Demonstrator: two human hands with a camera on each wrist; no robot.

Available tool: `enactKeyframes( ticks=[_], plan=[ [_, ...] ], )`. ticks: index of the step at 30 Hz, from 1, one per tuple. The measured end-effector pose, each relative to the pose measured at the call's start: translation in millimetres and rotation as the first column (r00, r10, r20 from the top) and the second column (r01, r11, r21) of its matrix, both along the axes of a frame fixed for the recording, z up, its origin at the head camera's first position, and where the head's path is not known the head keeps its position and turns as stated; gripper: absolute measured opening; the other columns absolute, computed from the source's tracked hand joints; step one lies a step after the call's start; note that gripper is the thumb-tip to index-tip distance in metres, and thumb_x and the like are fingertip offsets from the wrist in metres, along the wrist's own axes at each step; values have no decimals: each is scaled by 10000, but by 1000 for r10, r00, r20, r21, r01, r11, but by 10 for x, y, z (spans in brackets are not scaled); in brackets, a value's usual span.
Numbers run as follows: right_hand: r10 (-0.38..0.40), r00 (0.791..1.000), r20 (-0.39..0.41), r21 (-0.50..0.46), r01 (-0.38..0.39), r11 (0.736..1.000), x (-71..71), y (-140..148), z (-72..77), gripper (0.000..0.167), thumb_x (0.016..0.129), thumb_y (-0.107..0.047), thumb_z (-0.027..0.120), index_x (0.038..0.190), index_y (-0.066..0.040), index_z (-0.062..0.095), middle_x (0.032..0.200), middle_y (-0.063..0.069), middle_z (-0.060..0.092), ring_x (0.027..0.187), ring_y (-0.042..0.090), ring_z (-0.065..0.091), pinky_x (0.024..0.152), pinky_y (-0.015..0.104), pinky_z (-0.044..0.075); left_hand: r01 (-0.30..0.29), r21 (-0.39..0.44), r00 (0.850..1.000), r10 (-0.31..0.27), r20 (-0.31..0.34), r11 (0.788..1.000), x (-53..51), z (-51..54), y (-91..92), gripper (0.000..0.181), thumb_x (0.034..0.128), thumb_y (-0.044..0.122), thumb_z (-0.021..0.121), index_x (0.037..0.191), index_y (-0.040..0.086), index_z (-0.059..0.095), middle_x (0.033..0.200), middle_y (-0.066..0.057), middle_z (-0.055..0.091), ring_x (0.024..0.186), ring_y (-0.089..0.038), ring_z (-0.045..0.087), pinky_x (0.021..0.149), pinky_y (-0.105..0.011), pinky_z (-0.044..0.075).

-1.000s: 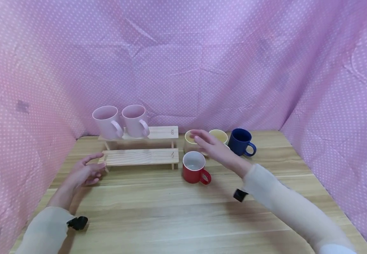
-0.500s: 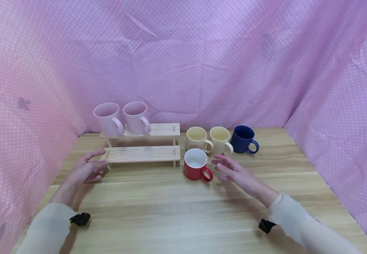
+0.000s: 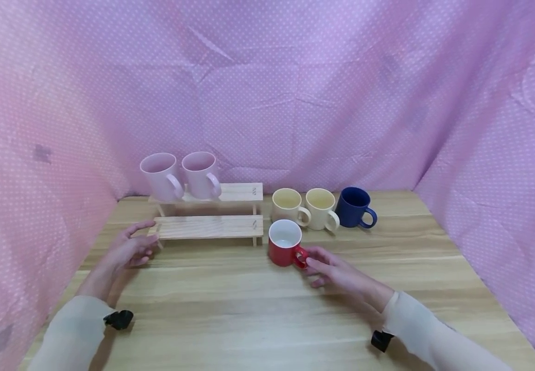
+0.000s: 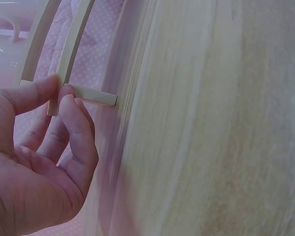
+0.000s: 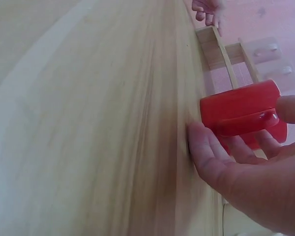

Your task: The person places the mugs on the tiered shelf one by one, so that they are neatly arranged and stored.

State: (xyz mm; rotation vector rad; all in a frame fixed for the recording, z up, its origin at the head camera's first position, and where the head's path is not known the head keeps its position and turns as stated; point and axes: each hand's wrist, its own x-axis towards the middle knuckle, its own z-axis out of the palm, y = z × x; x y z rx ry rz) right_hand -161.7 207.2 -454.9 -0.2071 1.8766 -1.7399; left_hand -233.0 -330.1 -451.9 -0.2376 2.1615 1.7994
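Note:
My left hand (image 3: 130, 250) pinches the left end of the lower board of a two-tier wooden shelf (image 3: 209, 226); in the left wrist view, thumb and fingertips sit on opposite sides of the board (image 4: 71, 54). Two pale pink mugs (image 3: 160, 178) stand on the upper tier, handles to the right. Right of the shelf, a red mug (image 3: 282, 252) with a white inside stands upright on the table. My right hand (image 3: 337, 270) holds its handle, thumb on one side and fingers on the other, as the handle (image 5: 246, 124) shows in the right wrist view.
Behind the red mug stand two cream-yellow mugs (image 3: 287, 203), and a dark blue mug (image 3: 354, 206) is to their right. The wooden table (image 3: 248, 314) ends at a pink dotted cloth (image 3: 272, 93) that hangs behind and at both sides.
My right hand has drawn back from over the yellow mugs, come down beside the red mug and taken its handle. The left hand keeps its place at the shelf.

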Motion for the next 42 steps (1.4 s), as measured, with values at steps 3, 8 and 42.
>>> enactKeyframes(
  ticks=[3, 8, 42],
  plan=[
    [-10, 1000, 7, -11, 10, 1000, -30, -30, -20, 558, 1064, -342, 547, 1505, -39, 388, 1429, 235, 474, 1216, 375, 532, 950, 429, 538, 3, 1, 1000, -3, -5, 1000, -15, 12, -13, 591, 969, 271, 724, 1484, 255, 435, 914, 59, 742, 688, -80, 634, 597, -235, 583],
    [7, 1000, -21, -31, -8, 999, -70, -72, -32, 560, 1082, -380, 492, 1485, 0, 410, 1402, 271, 518, 1198, 397, 575, 943, 457, 545, -2, -25, 1000, 2, 0, 1000, -24, 6, -13, 643, 958, 277, 737, 1514, 243, 416, 925, 47, 738, 700, -85, 639, 606, -245, 586],
    [49, 998, -26, -6, -49, 999, -95, -207, -25, 479, 1102, -433, 389, 1036, 36, 457, 862, 78, 527, 776, 248, 613, 738, 347, 568, -7, -13, 1000, 7, 1, 1000, 8, 8, 2, 566, 959, 303, 736, 1455, 285, 465, 901, 77, 743, 702, -72, 635, 593, -238, 584]
  ],
)
